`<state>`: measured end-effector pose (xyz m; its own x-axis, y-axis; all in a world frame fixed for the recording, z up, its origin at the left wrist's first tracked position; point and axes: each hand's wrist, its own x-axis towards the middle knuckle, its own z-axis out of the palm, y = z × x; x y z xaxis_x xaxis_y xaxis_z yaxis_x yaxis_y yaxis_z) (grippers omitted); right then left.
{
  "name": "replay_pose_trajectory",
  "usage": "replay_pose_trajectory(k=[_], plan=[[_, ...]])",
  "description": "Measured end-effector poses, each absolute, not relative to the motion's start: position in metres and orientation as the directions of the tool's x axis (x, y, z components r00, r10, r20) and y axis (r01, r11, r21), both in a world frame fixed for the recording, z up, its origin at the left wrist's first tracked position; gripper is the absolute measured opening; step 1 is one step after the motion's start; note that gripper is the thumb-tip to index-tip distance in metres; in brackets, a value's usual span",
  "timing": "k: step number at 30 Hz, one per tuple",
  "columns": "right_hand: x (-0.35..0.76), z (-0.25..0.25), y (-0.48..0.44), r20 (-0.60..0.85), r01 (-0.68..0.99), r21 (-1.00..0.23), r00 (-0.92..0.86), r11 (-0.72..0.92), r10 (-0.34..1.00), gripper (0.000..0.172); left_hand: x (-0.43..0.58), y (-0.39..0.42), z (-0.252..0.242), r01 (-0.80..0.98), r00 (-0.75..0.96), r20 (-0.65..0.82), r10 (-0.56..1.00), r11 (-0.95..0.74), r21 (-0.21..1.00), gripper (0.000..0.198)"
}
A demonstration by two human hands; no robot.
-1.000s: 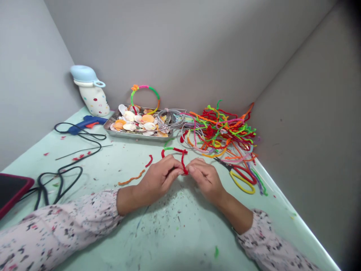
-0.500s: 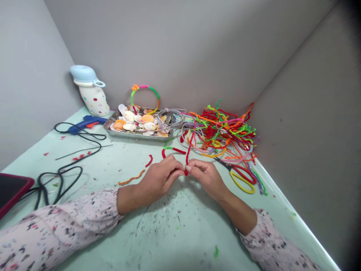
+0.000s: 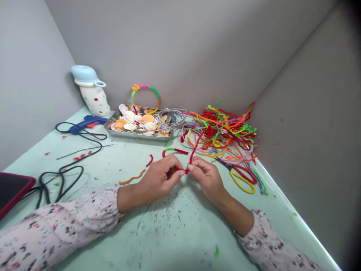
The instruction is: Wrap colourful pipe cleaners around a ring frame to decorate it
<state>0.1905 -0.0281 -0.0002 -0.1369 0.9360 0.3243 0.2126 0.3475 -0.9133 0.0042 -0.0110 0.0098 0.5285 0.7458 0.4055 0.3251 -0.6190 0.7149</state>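
Over the middle of the table, my left hand and my right hand pinch a red pipe cleaner between thumbs and fingers, the fingertips almost touching. Its free end sticks up above my right hand, leaning right. A curved red and green pipe cleaner piece shows just behind my left hand; whether it joins the red one is hidden. To the left of that hand lie a short red piece and an orange piece. Scissors with red and yellow handles rest beside my right hand.
At the back stands a metal tray of shells, with a colourful ring upright in it and a wire coil on its right side. A pipe cleaner heap, a bottle, a blue glue gun, a black cord and a dark red-edged device surround the hands.
The upright end of the red pipe cleaner has tipped to the right. My left hand's thumb and fingers have parted slightly, showing red and green between them.
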Motion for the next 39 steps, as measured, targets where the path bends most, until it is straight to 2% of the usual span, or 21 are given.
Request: replay_pose_trajectory(k=[16, 20, 24, 27, 39], plan=[[0.191, 0.004, -0.029, 0.542, 0.416, -0.721, -0.159, 0.554, 0.825, 0.017, 0.008, -0.014, 0.013, 0.388, 0.490, 0.334, 0.805, -0.545, 0.743, 0.007], [0.193, 0.001, -0.028, 0.543, 0.447, -0.695, -0.186, 0.563, 0.819, 0.016, 0.008, -0.014, 0.011, 0.403, 0.466, 0.322, 0.824, -0.522, 0.751, 0.010], [0.195, -0.004, -0.027, 0.528, 0.491, -0.667, -0.218, 0.560, 0.821, 0.007, 0.007, -0.012, 0.007, 0.407, 0.441, 0.293, 0.848, -0.480, 0.777, 0.011], [0.195, -0.007, -0.026, 0.538, 0.522, -0.642, -0.215, 0.561, 0.815, 0.008, 0.006, -0.011, 0.006, 0.402, 0.433, 0.278, 0.857, -0.460, 0.792, 0.012], [0.195, -0.003, -0.023, 0.610, 0.470, -0.590, -0.274, 0.657, 0.744, 0.005, 0.006, -0.010, 0.007, 0.347, 0.442, 0.239, 0.865, -0.410, 0.843, 0.017]])
